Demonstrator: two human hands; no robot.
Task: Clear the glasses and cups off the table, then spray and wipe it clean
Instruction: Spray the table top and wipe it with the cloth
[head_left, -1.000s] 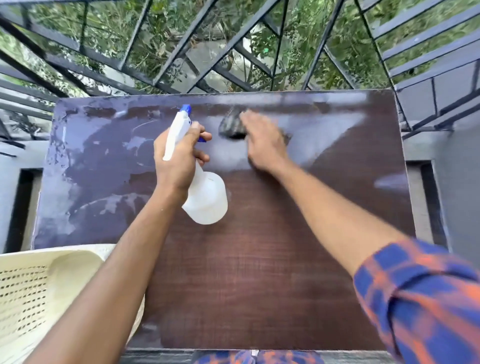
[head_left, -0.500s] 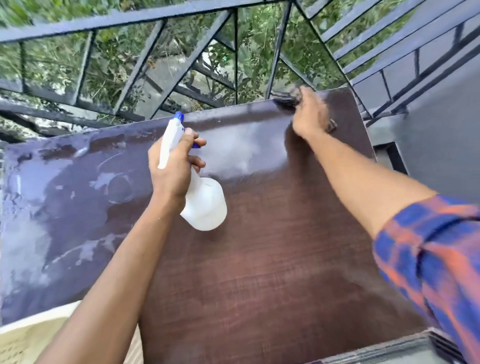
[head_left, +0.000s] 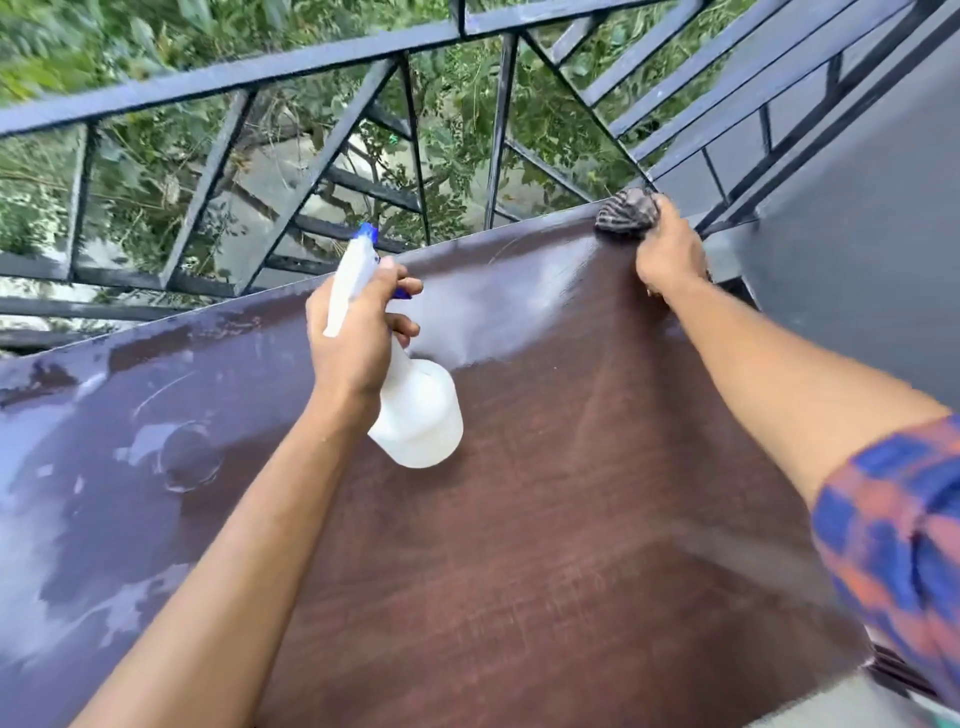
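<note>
The dark brown wooden table fills the view, wet and streaked on its left half, with a round ring mark near the left. My left hand grips the neck of a white spray bottle with a blue nozzle, held above the table's middle. My right hand holds a dark striped cloth pressed on the table's far right corner. No glasses or cups are in view.
A black metal railing runs along the far side of the table, with green foliage beyond it. A grey wall stands to the right, close to the table's right edge.
My right hand has carried the cloth from the far middle of the table to its far right corner. The view has tilted and shifted right. The left hand keeps the bottle in place.
</note>
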